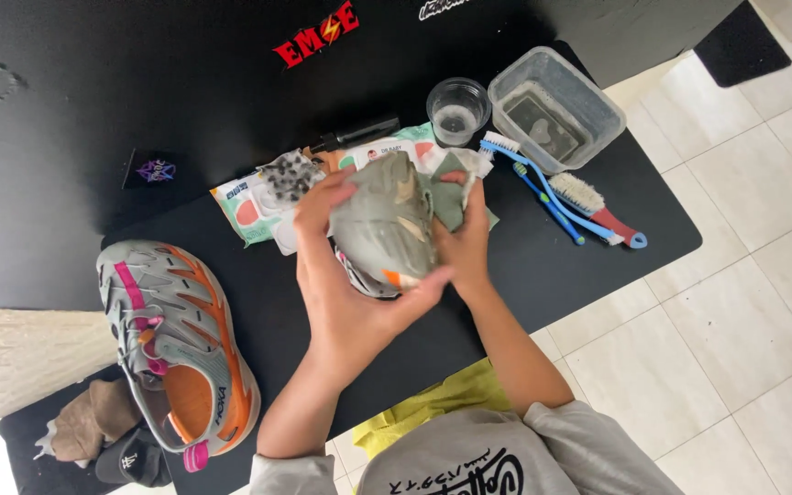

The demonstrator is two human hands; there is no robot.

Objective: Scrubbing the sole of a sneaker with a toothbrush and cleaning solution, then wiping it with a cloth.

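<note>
Sleeves, grey, at the bottom edge, both forearms reaching up over a black table (543, 275). Yellow cloth (433, 403) shows below the table edge, between the arms.

Left hand (346, 293) cups a grey shoe (387, 225) from below and the side, sole facing the camera; fingers curl around its left edge, thumb wraps under the toe end. Right hand (465, 247) clamps the shoe's right side, fingers pressed together along it, tips hidden behind the shoe. Shoe is held just above the table's middle, muddy grey sole with an orange patch near the low end.

Left of the hands, a 2nd shoe (176, 339) lies on the table, upper side up: grey with orange and pink trim, well apart from the held one. Below it, off the table, a brown rag (89, 422) and a dark cap (130, 458).

Behind the held shoe, a wipes pack (249, 202) with a dirty wipe (288, 176) on top, and a green cloth (451, 197) partly hidden by the right hand. Right of that, 2 blue brushes (543, 188) and a red-handled brush (598, 206) lie side by side, angled.

Farther back: a black bottle (359, 135) on its side, a clear cup (457, 110), and a clear tub (556, 110) of cloudy water near the table's far right corner. Tile floor (744, 302) at right.
</note>
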